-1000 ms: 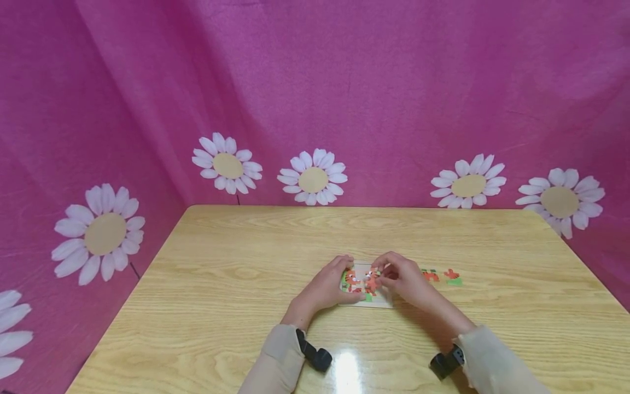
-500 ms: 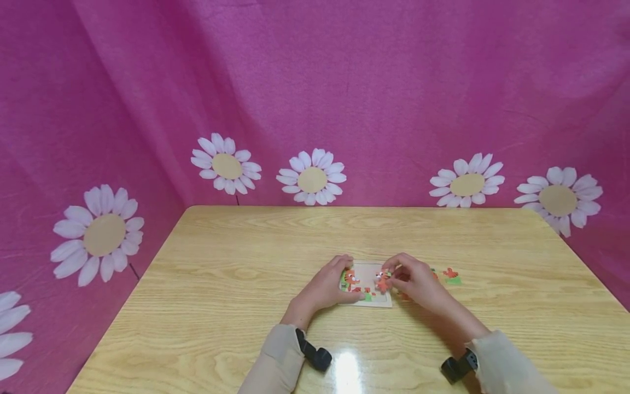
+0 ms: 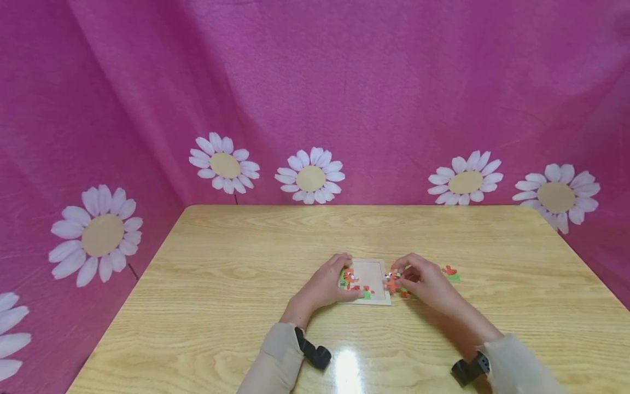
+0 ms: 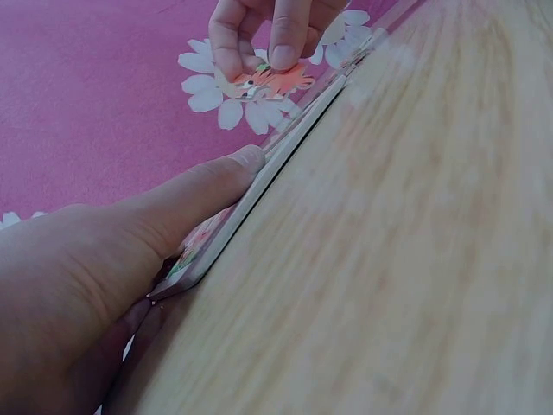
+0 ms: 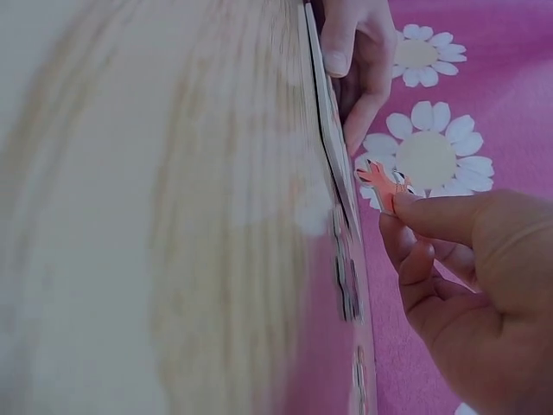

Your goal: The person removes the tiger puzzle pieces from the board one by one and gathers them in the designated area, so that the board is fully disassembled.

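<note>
Pink daisy curtain [image 3: 384,98] backs the scene; wood-grain table [image 3: 236,251] in front, glossy, so a push on the tray could make it skid if the hold slackens; left hand [image 3: 325,283] grips the tray's left side, thumb on the near edge, fingers round toward the far left; that thumb lies close to the fitted pieces and could nudge one loose by pressing sideways; right hand [image 3: 427,282] pinches one piece between thumb and fingertips, other fingers tucked in; light tip hold, so a slip or twist could drop it or turn it the wrong way; puzzle tray [image 3: 368,273] lies flat, middle and right bare; fitted pieces [image 3: 350,277] sit along its left and near sides; held piece [image 3: 392,280], orange with white patches, is at the tray's right rim, raised off the table in both wrist views; loose near pieces [image 3: 405,294] lie just right of the tray, partly hidden by the right hand; a low sweep could scatter them; loose far piece [image 3: 450,273], orange and green, lies farther right, less at risk.
</note>
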Available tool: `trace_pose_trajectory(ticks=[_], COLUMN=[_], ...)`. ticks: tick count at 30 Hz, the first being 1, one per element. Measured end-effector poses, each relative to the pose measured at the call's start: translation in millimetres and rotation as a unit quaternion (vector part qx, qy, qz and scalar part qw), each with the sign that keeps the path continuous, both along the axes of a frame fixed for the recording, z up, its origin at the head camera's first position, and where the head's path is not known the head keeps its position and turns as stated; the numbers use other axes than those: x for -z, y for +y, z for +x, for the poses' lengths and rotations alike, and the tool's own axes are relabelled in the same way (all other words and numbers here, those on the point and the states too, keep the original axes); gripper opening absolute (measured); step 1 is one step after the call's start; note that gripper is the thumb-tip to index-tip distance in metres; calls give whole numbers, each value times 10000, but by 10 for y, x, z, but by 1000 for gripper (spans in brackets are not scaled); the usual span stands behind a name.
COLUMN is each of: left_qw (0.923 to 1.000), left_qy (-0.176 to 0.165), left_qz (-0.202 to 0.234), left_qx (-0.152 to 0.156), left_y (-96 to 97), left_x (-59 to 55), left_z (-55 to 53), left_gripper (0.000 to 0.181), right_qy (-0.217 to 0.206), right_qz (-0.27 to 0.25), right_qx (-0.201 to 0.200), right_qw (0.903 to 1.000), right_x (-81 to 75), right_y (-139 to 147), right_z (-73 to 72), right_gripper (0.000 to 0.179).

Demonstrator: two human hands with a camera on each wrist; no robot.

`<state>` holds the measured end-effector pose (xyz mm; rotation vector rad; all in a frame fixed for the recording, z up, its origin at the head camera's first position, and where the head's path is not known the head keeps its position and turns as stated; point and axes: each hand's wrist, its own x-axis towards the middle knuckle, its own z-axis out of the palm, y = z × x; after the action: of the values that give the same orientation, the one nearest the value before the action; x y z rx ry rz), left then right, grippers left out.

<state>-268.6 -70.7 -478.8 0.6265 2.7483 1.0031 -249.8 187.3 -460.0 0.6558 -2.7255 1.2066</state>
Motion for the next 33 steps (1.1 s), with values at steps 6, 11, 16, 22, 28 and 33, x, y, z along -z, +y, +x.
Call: trace_pose_trajectory(ticks=[6,11,16,22,28,33], left_qw=[10000,10000,10000,10000,10000,10000], left_qy=[27,7,21,5,31,8], left_qz=[39,89,79,57,52,48], left_qx=[5,11,13,9,4,8], left_y=[-3,-1,-1,-4,-12,-6], left_x=[9,10,13,16,20,14], left_z=[-2,3,5,7,4,4], left_gripper=[82,81,82,82,82,82], right_qy=[123,110,393,700,802,763], right_qz=[-81,-153,-220,-284,-316,-337], right_qx=[-18,-44,-74,-102,-117,-96], right_qw=[9999,9998,9990,9971,9962,9965], right_x=[5,0,14,49,59,60], right_y=[82,159,232,316,391,446], right_z=[32,69,109,140,163,174], right_gripper=[26,25,26,27,28,28])
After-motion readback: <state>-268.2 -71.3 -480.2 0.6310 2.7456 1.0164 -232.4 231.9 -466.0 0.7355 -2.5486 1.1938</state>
